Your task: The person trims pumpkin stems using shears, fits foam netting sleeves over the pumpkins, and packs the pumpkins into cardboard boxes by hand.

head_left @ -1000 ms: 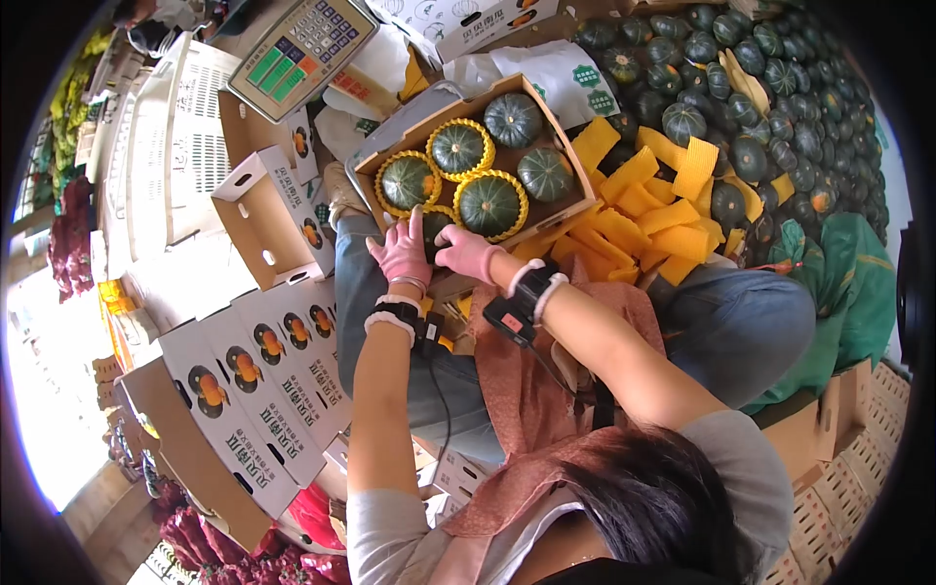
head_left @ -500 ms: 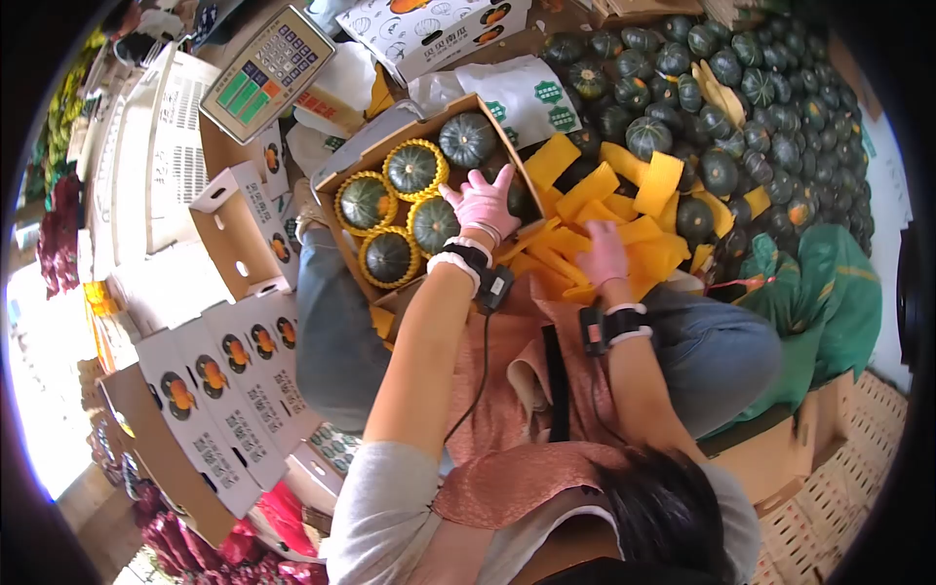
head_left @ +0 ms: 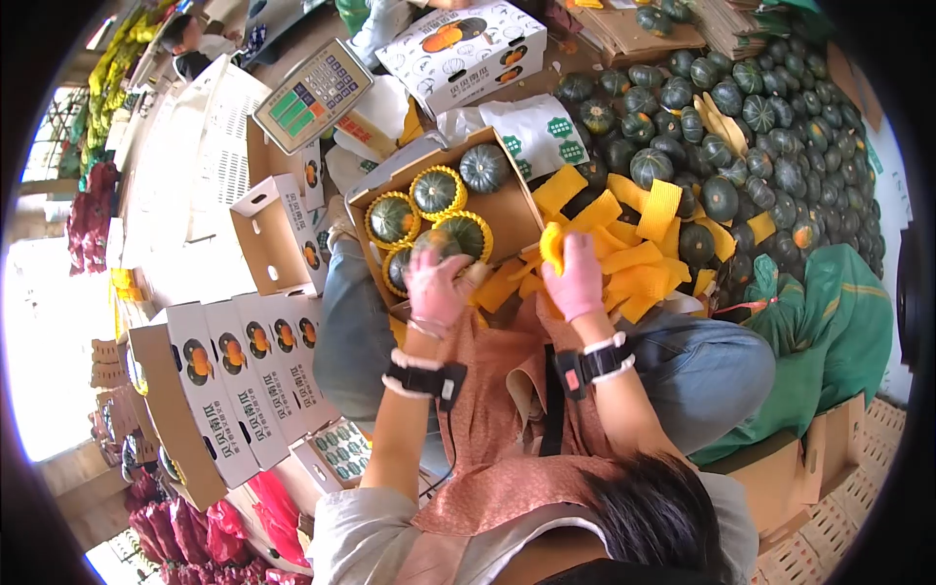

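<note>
Background: heap of dark-green round squashes, too many to count; one grey digital scale. Before person, one open brown cardboard box holding four squashes in yellow foam nets, one bare dark-green squash. Left hand at box's near side, fingers bent, blurred; cannot tell whether gripping. Right hand beside box, fingers closed on one curled yellow foam piece.

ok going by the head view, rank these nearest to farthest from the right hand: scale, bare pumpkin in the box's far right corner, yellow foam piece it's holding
1. Yellow foam piece: in the right hand itself.
2. Bare pumpkin: ahead and left of that hand, inside the open box.
3. Scale: upper left, past the box.
</note>
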A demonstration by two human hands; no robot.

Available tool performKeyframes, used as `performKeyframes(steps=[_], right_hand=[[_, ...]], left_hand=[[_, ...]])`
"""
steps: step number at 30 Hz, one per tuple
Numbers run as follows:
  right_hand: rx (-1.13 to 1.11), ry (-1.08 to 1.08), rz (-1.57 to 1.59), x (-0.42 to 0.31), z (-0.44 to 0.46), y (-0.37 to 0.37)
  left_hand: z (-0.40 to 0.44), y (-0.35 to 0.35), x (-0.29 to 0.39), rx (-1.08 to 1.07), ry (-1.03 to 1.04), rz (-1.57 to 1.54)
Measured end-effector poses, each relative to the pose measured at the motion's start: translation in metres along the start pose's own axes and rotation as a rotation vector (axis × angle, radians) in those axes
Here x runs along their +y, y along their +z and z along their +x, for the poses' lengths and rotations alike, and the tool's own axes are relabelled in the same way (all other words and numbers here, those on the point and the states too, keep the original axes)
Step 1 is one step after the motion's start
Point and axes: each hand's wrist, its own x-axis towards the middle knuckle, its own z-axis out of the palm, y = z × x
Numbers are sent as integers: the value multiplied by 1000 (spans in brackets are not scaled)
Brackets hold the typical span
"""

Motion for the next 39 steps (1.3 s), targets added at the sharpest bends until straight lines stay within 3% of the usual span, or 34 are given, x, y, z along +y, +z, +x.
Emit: performKeyframes(steps=[2,5,6,8,10,12,15,16,19,23,25,28,29,30,31,32,33,34,35,36,38,39], right_hand=[[-40,-156,113,-26,-17,-14],[-258,-356,283,-38,-36,-30],[-325,-352,429,-36,-37,-36],[-462,-336,718,-25,-38,-50],[-653,-45,1126,-29,-46,-58],[-639,-16,792,-21,-45,-50],[-432,-46,618,-22,-45,-39],[-394,-101,611,-25,-45,-39],[-270,-223,697,-47,-46,-47],[7,-18,501,-58,-53,-45],[142,-29,543,-62,-50,-36],[234,-165,464,-62,-43,-39],[254,-254,375,-55,-39,-38],[276,-345,284,-47,-36,-37],[139,-374,325,-36,-34,-37],[11,-273,296,-20,-35,-35],[-149,99,749,-16,-37,-40],[-318,496,1183,-18,-36,-48],[-436,397,1427,-23,-37,-58],[-517,341,1478,-22,-38,-59],[-689,229,1571,-19,-42,-60],[-778,295,1622,-20,-41,-59]], left_hand=[[-2,-18,30,-204,-139,-802],[-12,-33,71,-167,-253,-1110],[-13,-28,77,-67,-244,-1168],[-21,-30,73,-120,-279,-1205],[-23,-38,74,-136,-257,-1248],[-23,-44,75,-166,-255,-1259],[-24,-46,73,-179,-301,-1258],[-25,-46,71,-166,-268,-1156],[-19,-75,86,-149,-372,-1264],[-24,-52,87,24,-303,-890],[-24,-47,92,130,-212,-759],[-23,-43,91,144,-282,-801],[-23,-46,85,-121,-445,-1009],[-30,-26,78,-154,-714,-1644],[-25,-32,77,-135,-780,-2069],[-20,-38,74,-118,-818,-2499],[-21,-43,65,-231,-397,-1760],[-22,-48,56,-145,-127,-979],[-22,-52,58,-218,-336,-1605],[-23,-53,60,-305,-552,-2227],[-22,-55,60,-374,-430,-2066],[-21,-55,59,-420,-383,-1961]])
